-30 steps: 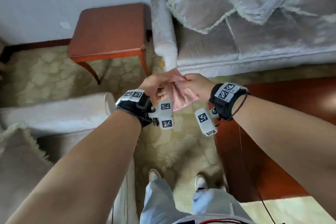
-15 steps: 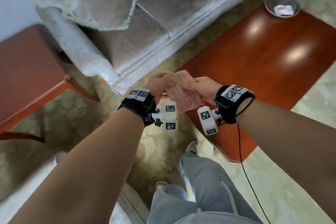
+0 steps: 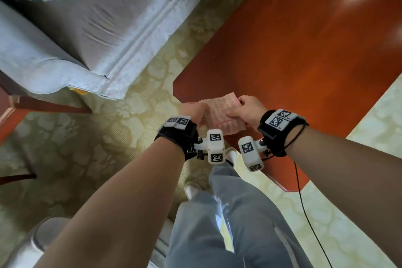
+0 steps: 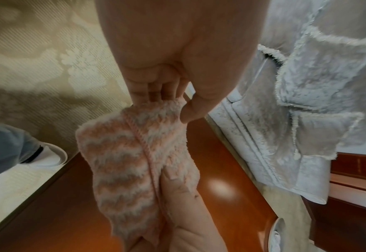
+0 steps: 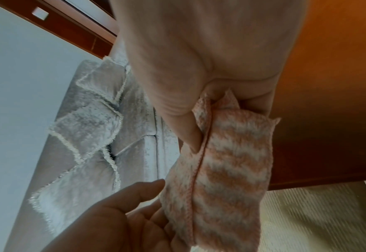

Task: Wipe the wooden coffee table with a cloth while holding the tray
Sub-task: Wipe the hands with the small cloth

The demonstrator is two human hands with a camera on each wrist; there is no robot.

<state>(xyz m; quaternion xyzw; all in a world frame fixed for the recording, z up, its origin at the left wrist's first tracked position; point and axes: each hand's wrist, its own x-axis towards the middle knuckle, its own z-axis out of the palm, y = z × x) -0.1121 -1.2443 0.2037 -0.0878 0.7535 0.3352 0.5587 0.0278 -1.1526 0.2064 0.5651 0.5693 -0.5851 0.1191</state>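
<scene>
wooden coffee table (image 3: 304, 54), glossy and reddish-brown, fills the head view from 12 to 3 o'clock, its near corner under the hands. pink-and-white striped fluffy cloth (image 3: 219, 113) hangs folded above that corner, stretched between both hands. left hand (image 3: 193, 111) pinches its end at 9 o'clock, thumb against curled fingers. right hand (image 3: 245, 109) grips the other end at 3 o'clock, fingers curled round the fabric. grey velvet sofa (image 3: 91, 26) sits at 10 o'clock. pale patterned carpet (image 3: 139, 102) lies between sofa and table. no tray can be made out in the head view.
</scene>
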